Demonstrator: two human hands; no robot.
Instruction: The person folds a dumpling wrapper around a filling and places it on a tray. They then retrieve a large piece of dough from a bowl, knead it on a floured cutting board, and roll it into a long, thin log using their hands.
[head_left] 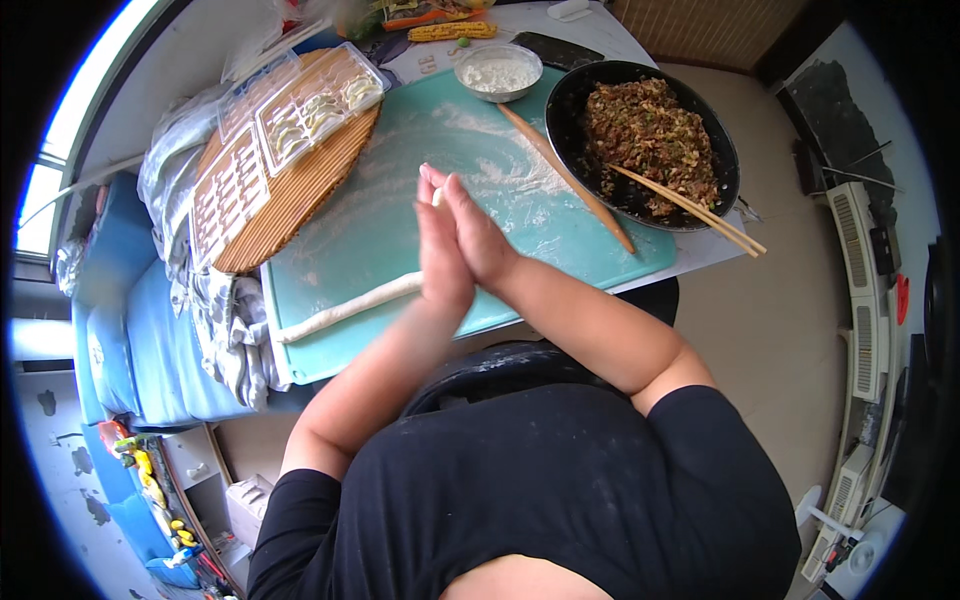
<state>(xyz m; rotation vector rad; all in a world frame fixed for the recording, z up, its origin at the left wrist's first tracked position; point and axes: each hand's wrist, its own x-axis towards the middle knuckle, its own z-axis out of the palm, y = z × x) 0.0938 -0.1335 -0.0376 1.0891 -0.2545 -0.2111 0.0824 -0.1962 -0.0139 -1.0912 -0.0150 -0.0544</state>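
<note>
My left hand (pixel 442 255) and my right hand (pixel 482 235) are pressed palm to palm above the middle of a turquoise board (pixel 350 255). The fingers point away from me, and the left hand and forearm are slightly blurred. A small pale bit shows between the fingers near the tips; what the palms enclose is hidden. Just left of the hands lies a long white dough rope (pixel 350 305), its right end hidden behind my left hand. Streaks of flour cover the board. A wooden rolling pin (pixel 570 180) rests slantwise on its right side.
At right stands a black pan (pixel 558 125) of chopped filling, with wooden chopsticks (pixel 690 200) across its rim. A flour bowl (pixel 497 95) sits at the back. On the left, a round slatted mat (pixel 330 165) bears plastic trays (pixel 265 130), some compartments holding dumplings. Corn (pixel 452 32) lies behind.
</note>
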